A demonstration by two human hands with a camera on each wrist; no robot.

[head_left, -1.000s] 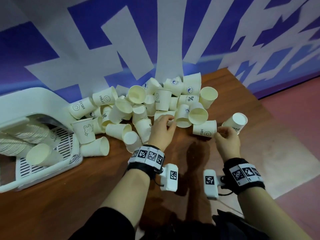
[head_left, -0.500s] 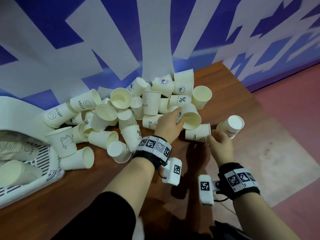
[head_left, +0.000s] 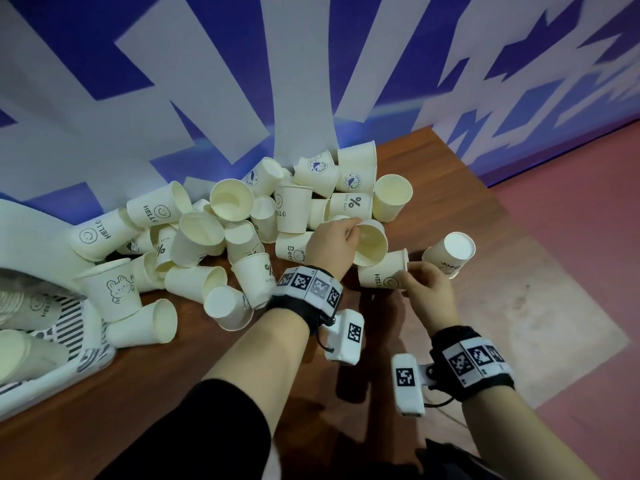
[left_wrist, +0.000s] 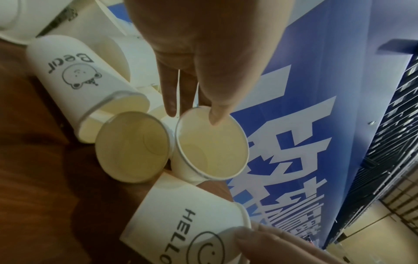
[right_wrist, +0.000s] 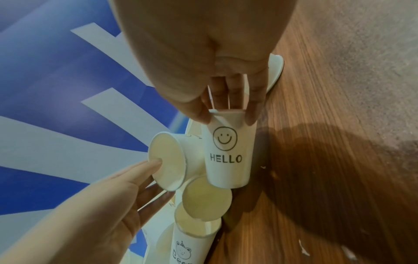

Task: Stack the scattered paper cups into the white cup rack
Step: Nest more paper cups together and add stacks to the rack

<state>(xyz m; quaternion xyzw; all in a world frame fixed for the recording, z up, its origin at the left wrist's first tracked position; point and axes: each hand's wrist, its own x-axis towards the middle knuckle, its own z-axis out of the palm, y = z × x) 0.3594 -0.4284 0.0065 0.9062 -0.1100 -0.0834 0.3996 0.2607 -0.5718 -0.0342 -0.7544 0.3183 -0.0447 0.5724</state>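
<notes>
The left hand point(head_left: 330, 242) pinches the rim of a plain paper cup point(head_left: 370, 242), thumb inside the mouth and fingers on the outer wall; the cup is tipped with its mouth facing the person. In the left wrist view the thumb tip point(left_wrist: 214, 114) sits just over that cup's lip point(left_wrist: 211, 141). The right hand point(head_left: 427, 289) has its grip closed on the rim of a "HELLO" smiley cup point(head_left: 382, 271), which lies on its side on the wooden desk point(head_left: 207, 358), just right of the plain cup and touching it. The right wrist view shows the thumb and fingers point(right_wrist: 252, 114) clamped on either side of that cup's mouth point(right_wrist: 226, 155).

Taking the "HELLO" smiley cup as the landmark: a "Bear" cup point(head_left: 450, 252) lies on its side just to its right, base toward the camera. A second "Bear" cup point(head_left: 294, 245) lies to its left, beyond the left hand. The heap of scattered paper cups point(head_left: 221, 237) spreads to its left and behind it, up against the blue-and-white patterned wall point(head_left: 242, 81). Far to its left, at the desk's edge, the white cup rack point(head_left: 41, 327) holds rows of nested cups point(head_left: 20, 306) on its slotted base. A bunny-print cup point(head_left: 114, 289) stands upright against the rack's near side.
</notes>
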